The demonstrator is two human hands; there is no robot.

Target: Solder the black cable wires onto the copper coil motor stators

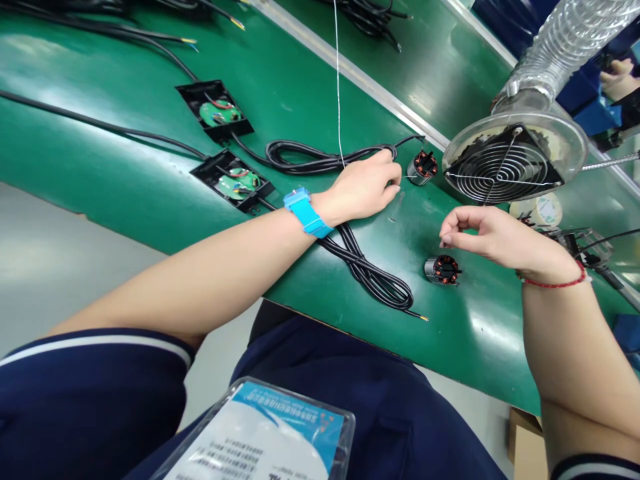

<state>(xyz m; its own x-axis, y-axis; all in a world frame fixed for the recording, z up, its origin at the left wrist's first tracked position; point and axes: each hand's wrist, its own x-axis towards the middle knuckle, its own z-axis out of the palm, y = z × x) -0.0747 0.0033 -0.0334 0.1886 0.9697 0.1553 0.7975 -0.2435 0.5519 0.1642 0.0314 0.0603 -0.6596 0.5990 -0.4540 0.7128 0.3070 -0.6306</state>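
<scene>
My left hand [364, 187], with a blue wrist strap [306, 212], rests on the green bench with fingers pinched together right beside a small motor stator with copper windings [423, 167]; what the fingertips hold is too small to name. A thin wire [338, 80] runs up from near that hand. My right hand [493, 235], with a red string bracelet [560, 283], hovers curled and loosely pinched just above a second stator [443, 270] lying on the bench, not touching it.
Coiled black cables [373, 273] run under my left wrist. Two open black housings with green circuit boards [233, 181], [216, 111] lie at the left. A fume-extractor fan with clear hose [510, 163] stands at the right, a tape roll [543, 210] behind it. Another person's hand [619, 77] is at far right.
</scene>
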